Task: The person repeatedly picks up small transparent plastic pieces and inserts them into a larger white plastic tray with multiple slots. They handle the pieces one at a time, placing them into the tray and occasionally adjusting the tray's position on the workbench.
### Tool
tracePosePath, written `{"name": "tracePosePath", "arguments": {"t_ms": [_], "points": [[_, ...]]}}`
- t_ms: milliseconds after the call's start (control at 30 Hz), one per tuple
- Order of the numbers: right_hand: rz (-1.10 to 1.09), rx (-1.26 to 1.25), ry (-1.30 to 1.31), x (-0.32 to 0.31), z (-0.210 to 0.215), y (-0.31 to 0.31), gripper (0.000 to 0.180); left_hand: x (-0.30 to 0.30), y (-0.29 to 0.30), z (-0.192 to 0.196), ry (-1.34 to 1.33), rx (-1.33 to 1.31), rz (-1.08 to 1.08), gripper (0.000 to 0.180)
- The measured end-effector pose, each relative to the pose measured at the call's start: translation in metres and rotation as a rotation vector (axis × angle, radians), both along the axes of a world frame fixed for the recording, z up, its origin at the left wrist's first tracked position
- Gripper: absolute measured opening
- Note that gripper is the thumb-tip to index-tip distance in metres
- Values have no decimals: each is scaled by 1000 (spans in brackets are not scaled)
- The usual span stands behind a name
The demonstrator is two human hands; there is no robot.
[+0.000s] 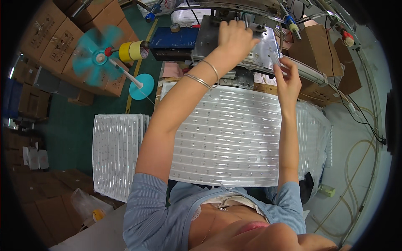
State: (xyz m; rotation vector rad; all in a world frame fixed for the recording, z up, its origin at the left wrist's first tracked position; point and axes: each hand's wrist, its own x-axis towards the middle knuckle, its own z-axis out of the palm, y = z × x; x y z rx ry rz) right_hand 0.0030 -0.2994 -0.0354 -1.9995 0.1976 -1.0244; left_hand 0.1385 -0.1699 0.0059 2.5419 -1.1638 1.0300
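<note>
My left hand (pixel 236 39) reaches over a grey metal plate fixture (pixel 204 38) at the far side of the bench. Its fingers are curled down near small metal parts at the fixture's back edge; what they grip, if anything, is hidden. My right hand (pixel 288 81) is at the fixture's right corner, thumb and fingers pinching a thin clear plastic strip (pixel 274 57). Closer to me, below both hands, lies a wide white ribbed tray (pixel 226 138) with rows of clear, shiny strips and small dark marks.
A stack of similar ribbed trays (pixel 117 154) stands at the left; a plastic-wrapped one (pixel 312 138) is at the right. A turquoise fan (pixel 99 57) and tape rolls (pixel 130 51) are far left. Cartons (pixel 56 35) line the left; an open carton (pixel 316 50) stands far right. Hoses cross the right-hand floor.
</note>
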Motion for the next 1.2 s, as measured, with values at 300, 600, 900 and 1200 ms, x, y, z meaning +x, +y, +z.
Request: {"name": "tracePosePath", "arguments": {"t_ms": [300, 600, 900, 1200], "points": [[-180, -763, 3, 81, 35, 24, 14, -63, 81, 7, 639, -665, -371, 24], [-83, -591, 26, 82, 23, 9, 41, -131, 167, -64, 2035, -1322, -312, 36], [-48, -374, 243, -124, -5, -6, 26, -238, 167, -72, 1366, -477, -346, 21], [454, -698, 814, -276, -49, 43, 22, -311, 150, -136, 562, 221, -518, 16]]}}
